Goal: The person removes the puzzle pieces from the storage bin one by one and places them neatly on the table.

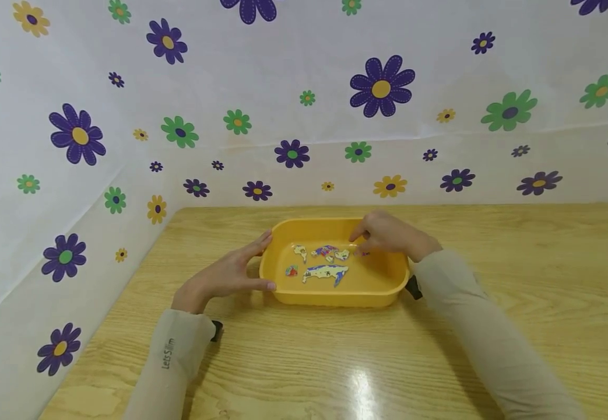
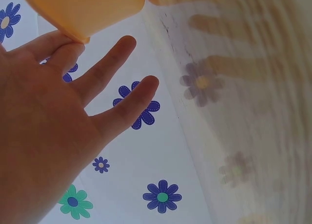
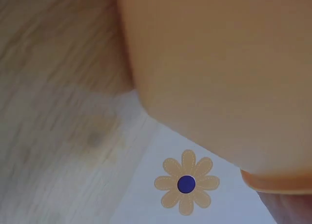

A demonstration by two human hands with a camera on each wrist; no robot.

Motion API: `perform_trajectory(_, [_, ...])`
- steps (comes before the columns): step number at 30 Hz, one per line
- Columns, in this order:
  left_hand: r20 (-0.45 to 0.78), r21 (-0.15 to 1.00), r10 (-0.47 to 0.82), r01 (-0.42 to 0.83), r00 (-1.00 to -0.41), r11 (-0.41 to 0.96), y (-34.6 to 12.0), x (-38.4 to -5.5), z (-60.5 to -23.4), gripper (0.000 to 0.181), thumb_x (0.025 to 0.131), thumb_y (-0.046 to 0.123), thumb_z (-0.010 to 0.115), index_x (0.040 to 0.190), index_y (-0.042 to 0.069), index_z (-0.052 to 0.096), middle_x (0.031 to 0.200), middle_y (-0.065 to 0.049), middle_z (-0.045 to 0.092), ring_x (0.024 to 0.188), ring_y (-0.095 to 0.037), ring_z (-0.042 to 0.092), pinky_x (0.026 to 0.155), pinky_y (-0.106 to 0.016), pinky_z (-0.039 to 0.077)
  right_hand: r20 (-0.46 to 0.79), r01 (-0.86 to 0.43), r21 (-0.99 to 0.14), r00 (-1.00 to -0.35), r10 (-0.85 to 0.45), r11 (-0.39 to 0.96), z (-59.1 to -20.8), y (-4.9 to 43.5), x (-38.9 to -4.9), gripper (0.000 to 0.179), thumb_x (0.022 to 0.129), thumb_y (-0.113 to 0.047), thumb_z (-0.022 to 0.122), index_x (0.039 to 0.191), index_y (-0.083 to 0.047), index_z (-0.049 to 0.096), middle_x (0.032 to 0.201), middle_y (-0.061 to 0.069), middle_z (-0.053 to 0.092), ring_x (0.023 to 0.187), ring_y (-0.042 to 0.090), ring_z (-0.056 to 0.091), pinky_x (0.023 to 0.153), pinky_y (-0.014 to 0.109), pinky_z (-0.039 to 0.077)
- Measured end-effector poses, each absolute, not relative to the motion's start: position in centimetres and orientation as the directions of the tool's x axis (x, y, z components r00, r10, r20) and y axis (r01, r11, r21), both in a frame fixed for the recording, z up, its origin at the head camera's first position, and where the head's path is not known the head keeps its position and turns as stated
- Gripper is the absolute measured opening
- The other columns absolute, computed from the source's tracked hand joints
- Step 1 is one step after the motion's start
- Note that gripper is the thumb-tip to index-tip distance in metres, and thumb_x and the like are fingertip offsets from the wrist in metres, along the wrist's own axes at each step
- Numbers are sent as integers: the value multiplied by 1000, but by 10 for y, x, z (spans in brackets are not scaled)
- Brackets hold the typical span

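A yellow plastic tub (image 1: 335, 298) stands on the table with several flat, irregular printed pieces inside. Nearest the front is a long cream-and-blue piece (image 1: 326, 273); a small red-and-green piece (image 1: 291, 271) lies left of it. Behind them are a small cream piece (image 1: 301, 251) and a purple, red and cream piece (image 1: 329, 252). My left hand (image 1: 232, 269) rests at the tub's left end, thumb at the near corner, straight fingers along the rim. My right hand (image 1: 390, 233) reaches over the right rim, index finger pointing down above a small purple piece (image 1: 362, 253). I cannot tell whether its fingertips hold anything.
The tub sits towards the back of a wood-grain table (image 1: 304, 356). White sheeting printed with flowers (image 1: 330, 76) rises behind the table and along its left side. Both forearms, in light sleeves, come in from the front edge.
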State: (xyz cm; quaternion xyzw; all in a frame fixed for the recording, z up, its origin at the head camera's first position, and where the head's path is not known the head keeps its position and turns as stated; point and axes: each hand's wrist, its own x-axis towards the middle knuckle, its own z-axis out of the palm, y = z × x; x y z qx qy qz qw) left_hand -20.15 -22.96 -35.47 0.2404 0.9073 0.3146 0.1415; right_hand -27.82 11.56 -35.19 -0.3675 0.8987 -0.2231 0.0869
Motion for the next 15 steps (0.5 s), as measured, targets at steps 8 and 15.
perform_trajectory(8, [-108, 641, 527, 346, -843, 685, -227, -203, -354, 105, 87, 43, 81, 163, 7, 18, 170, -5, 6, 148, -34, 31, 120, -58, 19, 20, -734, -260, -653, -757, 627, -358, 117, -275, 11, 90, -8, 77, 99, -2, 81, 97, 9, 77, 90, 26, 68, 89, 43, 56])
perform_trajectory(15, [-112, 631, 518, 342, -848, 697, -226, -202, -355, 103, 87, 40, 81, 163, 8, 18, 170, -7, 7, 147, -34, 32, 119, -59, 19, -8, -730, -179, -669, -743, 659, -363, 114, -274, 9, 92, -12, 77, 96, -7, 82, 94, 4, 75, 85, 23, 64, 86, 41, 55])
